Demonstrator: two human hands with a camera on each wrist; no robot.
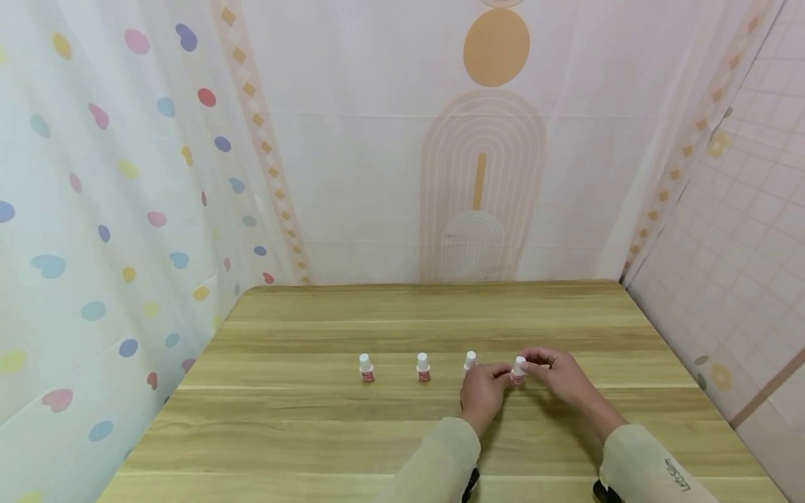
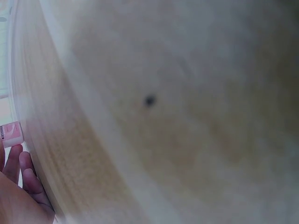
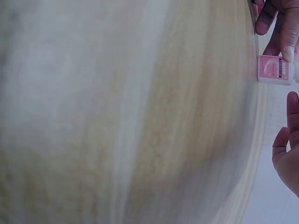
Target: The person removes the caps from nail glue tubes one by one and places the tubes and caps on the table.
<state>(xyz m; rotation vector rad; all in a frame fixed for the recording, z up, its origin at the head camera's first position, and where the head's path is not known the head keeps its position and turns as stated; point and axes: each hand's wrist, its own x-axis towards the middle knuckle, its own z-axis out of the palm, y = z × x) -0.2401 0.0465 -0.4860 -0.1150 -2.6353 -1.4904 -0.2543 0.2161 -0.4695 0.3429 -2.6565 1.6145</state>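
Note:
A small white bottle [image 1: 518, 375] with a pink label stands upright at the right end of a row. My left hand [image 1: 484, 393] holds the bottle low by its body; in the right wrist view the thumb presses against the label side. My right hand [image 1: 562, 378] has thumb and forefinger at the white cap [image 1: 520, 362], pinching it from the right. In the right wrist view its other fingers [image 3: 292, 112] are spread apart from the bottle. The third bottle [image 1: 470, 359] is partly hidden behind my left hand.
Two more such bottles stand farther left, one at the row's left end [image 1: 367, 369] and one beside it [image 1: 423, 367]. All are on a wood-grain table [image 1: 283, 433]. Patterned curtains [image 1: 352, 154] hang behind the table and along both sides.

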